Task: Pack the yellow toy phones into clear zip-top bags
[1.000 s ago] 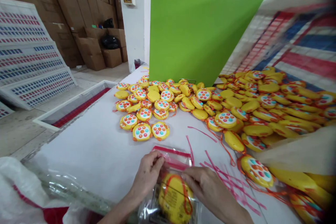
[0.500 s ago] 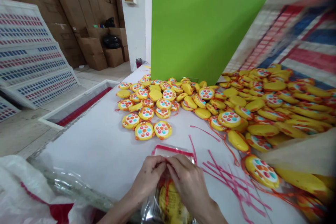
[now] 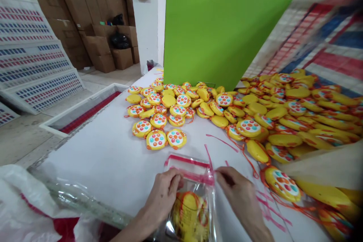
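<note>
A clear plastic bag (image 3: 214,211) with pink bands near its top lies at the table's front, a yellow toy (image 3: 188,215) inside it. My left hand (image 3: 164,193) is closed on the bag's left side, thumb and fingers pinching just below the upper pink band. At the bag's right edge, my right hand (image 3: 241,194) is closed in a pinch at the end of a pink strip (image 3: 205,179) that runs across the bag. Several loose pink strips (image 3: 269,208) lie to the right, partly behind my right hand.
Yellow turtle-shaped toys (image 3: 176,138) with coloured dots spread across the table, heaped high at right. A green board (image 3: 221,26) stands behind them. A plastic bag (image 3: 17,204) sits at front left. White crates (image 3: 36,60) and a tray (image 3: 53,130) are left of the table.
My hands were together over the bag's pink-edged top. Now my right hand has moved right to the bag's edge, and a pink strip shows stretched across the bag.
</note>
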Tool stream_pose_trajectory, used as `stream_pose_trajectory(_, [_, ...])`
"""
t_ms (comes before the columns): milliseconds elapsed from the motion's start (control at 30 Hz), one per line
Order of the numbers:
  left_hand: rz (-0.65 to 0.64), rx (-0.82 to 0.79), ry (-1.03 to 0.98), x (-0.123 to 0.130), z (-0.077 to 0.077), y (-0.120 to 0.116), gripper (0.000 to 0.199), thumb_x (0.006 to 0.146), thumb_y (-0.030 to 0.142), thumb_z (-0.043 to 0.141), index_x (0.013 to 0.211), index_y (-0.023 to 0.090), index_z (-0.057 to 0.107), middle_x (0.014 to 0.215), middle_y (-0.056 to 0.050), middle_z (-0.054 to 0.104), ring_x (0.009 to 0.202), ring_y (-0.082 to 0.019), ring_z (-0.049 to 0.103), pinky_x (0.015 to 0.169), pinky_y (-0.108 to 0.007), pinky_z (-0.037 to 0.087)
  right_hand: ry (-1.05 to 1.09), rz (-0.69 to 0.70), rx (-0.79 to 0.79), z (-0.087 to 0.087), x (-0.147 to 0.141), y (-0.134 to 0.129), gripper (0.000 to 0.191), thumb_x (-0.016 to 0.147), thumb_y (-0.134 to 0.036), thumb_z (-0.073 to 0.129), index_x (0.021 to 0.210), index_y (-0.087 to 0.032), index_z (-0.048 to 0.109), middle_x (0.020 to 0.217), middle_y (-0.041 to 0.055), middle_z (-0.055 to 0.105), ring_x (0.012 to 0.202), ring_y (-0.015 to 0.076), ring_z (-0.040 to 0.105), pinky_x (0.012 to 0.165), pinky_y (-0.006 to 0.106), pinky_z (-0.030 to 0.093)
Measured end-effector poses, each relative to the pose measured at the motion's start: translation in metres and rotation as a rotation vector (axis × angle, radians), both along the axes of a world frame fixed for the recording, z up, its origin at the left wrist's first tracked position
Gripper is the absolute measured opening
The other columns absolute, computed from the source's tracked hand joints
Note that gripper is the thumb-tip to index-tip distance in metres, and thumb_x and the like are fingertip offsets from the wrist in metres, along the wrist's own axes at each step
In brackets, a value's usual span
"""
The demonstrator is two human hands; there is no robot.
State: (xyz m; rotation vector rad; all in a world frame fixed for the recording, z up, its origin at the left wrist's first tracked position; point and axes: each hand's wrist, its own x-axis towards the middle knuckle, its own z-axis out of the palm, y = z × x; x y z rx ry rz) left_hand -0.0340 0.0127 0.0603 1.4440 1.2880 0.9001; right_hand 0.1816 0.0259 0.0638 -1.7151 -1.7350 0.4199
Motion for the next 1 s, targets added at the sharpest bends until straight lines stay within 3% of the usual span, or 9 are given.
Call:
stream_pose_trajectory(167, [0.023,-0.08,-0.144,-0.005,-0.013,0.001,0.025,0.087,0.033,0.041,0.072,0.018,0.053,0.07,-0.005,0.065,0.066,-0.018,0.062,0.063,-0.028,0.049,-0.268,-0.424,-0.169,-0.025,0.108,-0.023,0.031,0.07,-0.047,0.05,0.076,-0.021,0.066,0.067,0.0065,0.069,0.062,0.0252,0.065,0.052,0.032,0.048])
stream_pose_trajectory(233, [0.021,-0.12,-0.186,-0.004,-0.015,0.002,0.023,0.086,0.034,0.042,0.072,0.018,0.051,0.071,-0.005,0.065,0.067,-0.018,0.063,0.063,-0.029,0.05,-0.39,-0.473,-0.274,-0.025,0.133,-0.037,0.031,0.071,-0.048,0.048,0.077,-0.023,0.066,0.068,0.0077,0.069,0.059,0.0264,0.064,0.048,0.033,0.045])
stream_pose_trajectory(300, [0.012,-0.159,-0.221,-0.004,-0.014,0.003,0.024,0.086,0.035,0.043,0.072,0.017,0.052,0.072,-0.005,0.065,0.067,-0.018,0.063,0.064,-0.03,0.051,-0.442,-0.426,-0.357,-0.021,0.139,-0.048,0.031,0.071,-0.05,0.045,0.07,-0.025,0.064,0.065,0.0076,0.068,0.058,0.0267,0.063,0.048,0.033,0.043])
stream_pose_trajectory(400, [-0.006,-0.202,-0.266,-0.004,-0.01,0.005,0.023,0.084,0.035,0.046,0.073,0.016,0.053,0.072,-0.005,0.066,0.067,-0.018,0.063,0.064,-0.03,0.051,-0.394,-0.328,-0.293,-0.01,0.12,-0.053,0.027,0.069,-0.048,0.045,0.064,-0.025,0.058,0.066,0.0062,0.066,0.056,0.0232,0.062,0.05,0.032,0.043])
stream_pose_trajectory(533, [0.01,-0.243,-0.289,-0.005,-0.006,0.004,0.019,0.081,0.033,0.05,0.073,0.016,0.054,0.074,-0.005,0.067,0.068,-0.017,0.064,0.065,-0.029,0.051,-0.142,-0.122,-0.132,0.001,0.067,-0.039,0.022,0.076,-0.038,0.045,0.079,-0.023,0.061,0.08,0.0048,0.067,0.06,0.0162,0.06,0.058,0.028,0.046])
stream_pose_trajectory(633, [0.032,-0.254,-0.304,-0.005,-0.005,0.003,0.019,0.079,0.034,0.052,0.073,0.016,0.054,0.073,-0.005,0.067,0.068,-0.018,0.065,0.065,-0.03,0.051,0.091,0.091,-0.292,0.003,0.027,-0.022,0.025,0.078,-0.04,0.051,0.086,-0.02,0.065,0.073,0.0029,0.067,0.061,0.0155,0.059,0.058,0.027,0.046])
stream_pose_trajectory(733, [0.041,-0.255,-0.304,-0.005,-0.004,0.002,0.021,0.079,0.036,0.053,0.073,0.016,0.053,0.073,-0.004,0.067,0.069,-0.018,0.065,0.065,-0.03,0.051,0.337,0.207,-0.426,-0.001,0.001,-0.009,0.023,0.073,-0.037,0.059,0.082,-0.017,0.064,0.069,0.0012,0.065,0.062,0.0148,0.058,0.057,0.025,0.045])
stream_pose_trajectory(833, [0.048,-0.255,-0.287,-0.006,-0.004,0.002,0.022,0.079,0.037,0.053,0.071,0.016,0.052,0.072,-0.005,0.066,0.069,-0.018,0.065,0.064,-0.029,0.052,0.511,0.236,-0.462,-0.006,-0.007,-0.003,0.018,0.071,-0.033,0.061,0.072,-0.016,0.06,0.064,-0.001,0.059,0.062,0.0129,0.055,0.059,0.024,0.043])
stream_pose_trajectory(1000, [0.067,-0.255,-0.282,-0.011,-0.009,0.003,0.022,0.081,0.04,0.052,0.085,0.019,0.049,0.068,-0.001,0.065,0.064,-0.019,0.064,0.06,-0.029,0.05,0.565,0.218,-0.396,-0.016,0.002,-0.007,0.017,0.074,-0.032,0.057,0.067,-0.016,0.053,0.059,-0.0051,0.045,0.054,0.0079,0.039,0.05,0.021,0.031])
